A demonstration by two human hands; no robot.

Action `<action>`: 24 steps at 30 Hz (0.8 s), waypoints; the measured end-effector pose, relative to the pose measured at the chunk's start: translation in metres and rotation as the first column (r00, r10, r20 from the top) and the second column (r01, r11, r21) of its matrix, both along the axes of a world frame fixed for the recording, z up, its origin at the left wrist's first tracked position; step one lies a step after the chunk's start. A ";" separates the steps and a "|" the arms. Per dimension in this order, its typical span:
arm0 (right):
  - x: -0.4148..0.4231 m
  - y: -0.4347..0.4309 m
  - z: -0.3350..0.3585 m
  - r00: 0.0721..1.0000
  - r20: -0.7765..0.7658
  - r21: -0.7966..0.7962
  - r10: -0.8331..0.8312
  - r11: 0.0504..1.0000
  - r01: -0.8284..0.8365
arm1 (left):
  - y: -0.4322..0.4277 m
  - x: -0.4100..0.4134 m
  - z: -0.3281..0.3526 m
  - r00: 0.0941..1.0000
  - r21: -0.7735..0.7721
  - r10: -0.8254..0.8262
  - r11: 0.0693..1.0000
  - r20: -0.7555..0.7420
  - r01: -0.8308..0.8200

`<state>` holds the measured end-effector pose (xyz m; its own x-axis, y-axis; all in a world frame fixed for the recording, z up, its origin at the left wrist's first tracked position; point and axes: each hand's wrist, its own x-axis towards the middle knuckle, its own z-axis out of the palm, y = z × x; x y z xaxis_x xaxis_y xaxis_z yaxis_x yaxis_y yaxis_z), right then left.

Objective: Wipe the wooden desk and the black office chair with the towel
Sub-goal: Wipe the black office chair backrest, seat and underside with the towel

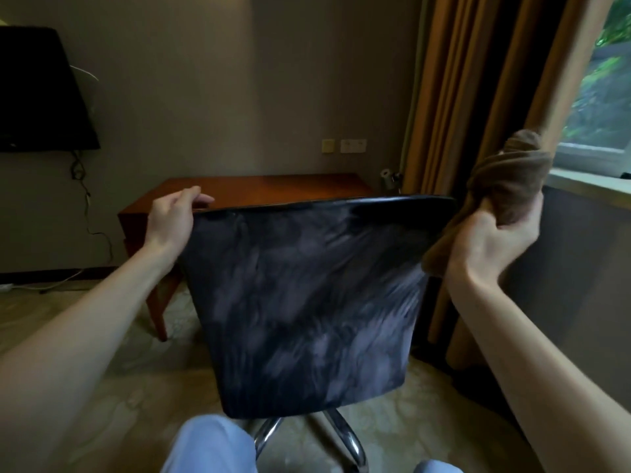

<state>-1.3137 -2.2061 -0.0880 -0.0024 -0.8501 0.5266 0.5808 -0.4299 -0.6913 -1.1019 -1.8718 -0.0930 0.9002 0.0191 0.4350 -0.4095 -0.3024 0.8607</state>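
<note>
The black office chair (307, 295) stands right in front of me with its backrest facing me, streaked with grey wipe marks. My left hand (174, 216) grips the top left corner of the backrest. My right hand (491, 240) holds a bunched brown towel (505, 186) against the backrest's top right corner. Behind the chair stands the wooden desk (259, 187), against the wall.
A black TV (37, 90) hangs on the wall at left, with cables trailing to the floor. Brown curtains (478, 97) and a window sill (587, 179) are at right. The chair's chrome base (341, 438) sits on patterned carpet near my knees.
</note>
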 end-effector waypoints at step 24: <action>0.140 0.023 -0.013 0.901 -0.430 0.164 0.064 0.986 0.008 | -0.083 0.086 0.001 0.974 0.113 -0.131 0.982 -0.182 0.153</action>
<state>-1.1741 -2.1826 -0.1011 0.2204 -0.9181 0.3295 0.2192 -0.2825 -0.9339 -1.0162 -1.9552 -0.0922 0.9515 -0.1596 0.2632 -0.3044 -0.3620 0.8811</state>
